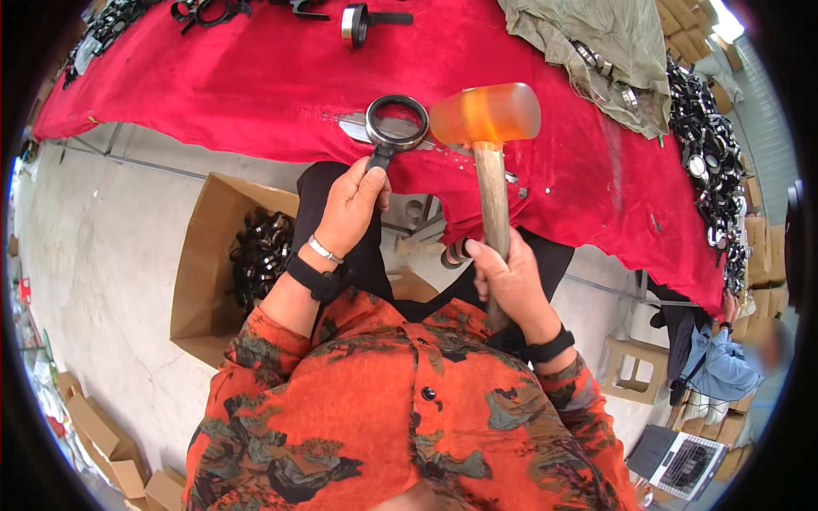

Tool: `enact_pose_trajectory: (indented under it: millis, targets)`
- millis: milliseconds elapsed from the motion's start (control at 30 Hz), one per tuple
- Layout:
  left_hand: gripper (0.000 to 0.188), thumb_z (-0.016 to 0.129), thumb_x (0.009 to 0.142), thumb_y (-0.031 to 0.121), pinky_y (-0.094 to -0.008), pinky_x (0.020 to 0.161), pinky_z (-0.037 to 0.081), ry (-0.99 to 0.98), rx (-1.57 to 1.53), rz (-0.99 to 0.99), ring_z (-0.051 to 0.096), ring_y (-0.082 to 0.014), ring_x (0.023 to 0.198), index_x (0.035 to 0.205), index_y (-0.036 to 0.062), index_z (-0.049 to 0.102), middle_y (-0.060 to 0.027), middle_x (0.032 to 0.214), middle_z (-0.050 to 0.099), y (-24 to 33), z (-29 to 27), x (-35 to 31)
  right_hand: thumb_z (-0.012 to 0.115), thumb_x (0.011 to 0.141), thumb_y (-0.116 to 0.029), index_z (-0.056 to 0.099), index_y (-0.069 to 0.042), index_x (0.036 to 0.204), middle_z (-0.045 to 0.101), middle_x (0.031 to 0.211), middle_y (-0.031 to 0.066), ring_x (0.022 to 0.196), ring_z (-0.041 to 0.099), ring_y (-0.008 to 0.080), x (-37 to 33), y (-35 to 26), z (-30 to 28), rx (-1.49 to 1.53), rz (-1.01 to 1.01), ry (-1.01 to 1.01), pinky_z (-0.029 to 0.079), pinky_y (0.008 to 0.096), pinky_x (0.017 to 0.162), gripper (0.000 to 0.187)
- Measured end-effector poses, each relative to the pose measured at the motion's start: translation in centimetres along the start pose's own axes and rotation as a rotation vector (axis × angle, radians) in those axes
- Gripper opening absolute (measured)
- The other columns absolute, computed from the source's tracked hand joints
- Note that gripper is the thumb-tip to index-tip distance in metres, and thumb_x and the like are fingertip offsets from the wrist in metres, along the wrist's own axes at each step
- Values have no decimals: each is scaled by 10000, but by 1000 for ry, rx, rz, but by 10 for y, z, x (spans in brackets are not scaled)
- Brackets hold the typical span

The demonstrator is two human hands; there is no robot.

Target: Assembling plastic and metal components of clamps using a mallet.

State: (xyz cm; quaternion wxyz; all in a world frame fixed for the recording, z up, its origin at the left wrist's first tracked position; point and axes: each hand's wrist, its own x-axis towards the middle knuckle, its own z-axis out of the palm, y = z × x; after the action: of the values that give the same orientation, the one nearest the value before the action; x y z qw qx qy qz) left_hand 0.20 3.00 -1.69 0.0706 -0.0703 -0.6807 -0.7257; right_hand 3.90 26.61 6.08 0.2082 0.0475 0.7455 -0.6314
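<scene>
My left hand [352, 204] is closed round the short black handle of a ring-shaped part [397, 122] with a silvery rim. The ring lies at the front edge of the red cloth-covered table, over a flat metal piece [354, 128]. My right hand [511, 277] grips the wooden handle of a mallet [490, 114]. Its translucent amber head is up beside the ring, on the right and apart from it. Near my right thumb, a dark round part [456, 253] is partly hidden by the hand.
The red cloth [281, 77] covers the table. A cardboard box [200, 264] of black parts stands left of my legs. Another ring part [356, 25] lies at the back; a grey-green cloth [609, 51] and piled parts [703, 162] lie right. A person [724, 362] works far right.
</scene>
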Motion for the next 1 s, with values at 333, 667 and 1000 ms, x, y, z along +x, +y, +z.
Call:
enact_pose_trajectory:
  millis: [333,667,1000]
  targets:
    - [299,451,1000,280,-249,604,433,34,-39,-35,508,-97,635,838,37,518,-11,695,520,1,-1,1,719,823,-212,445,2,887,583,645,157,620,638,282,1,-19,2,-874,-522,179,476,389,563,354]
    - [298,483,976,274,-287,547,436,90,73,-29,539,-134,573,818,25,525,-45,637,538,-2,-5,0,729,812,-239,477,-6,924,603,662,170,617,657,290,13,-80,32,-755,-601,15,493,363,541,361]
    - [347,504,962,330,-324,556,437,80,113,-40,568,-188,578,811,17,517,-78,615,546,-7,-10,-4,736,806,-311,554,19,929,536,640,98,587,521,158,32,-111,29,-378,-265,20,442,338,534,397]
